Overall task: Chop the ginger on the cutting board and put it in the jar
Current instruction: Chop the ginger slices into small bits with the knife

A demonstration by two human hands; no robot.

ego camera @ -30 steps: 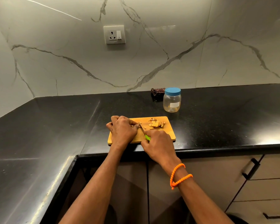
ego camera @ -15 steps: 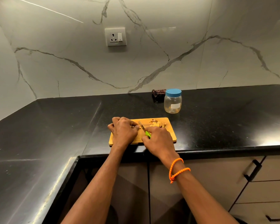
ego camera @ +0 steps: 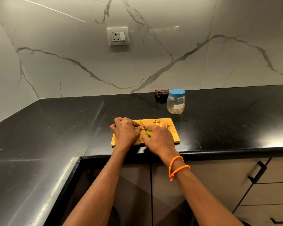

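Right hand, curled round the green-handled knife, has slid back toward left hand, which pinches the uncut ginger, mostly hidden. Cut pieces on cutting board; jar lidded, apart on worktop. Chopping unfinished

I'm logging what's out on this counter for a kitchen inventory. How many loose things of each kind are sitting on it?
Cutting board: 1
Knife: 1
Jar: 1
Dark cloth: 1
Pile of chopped ginger: 1
Total: 5
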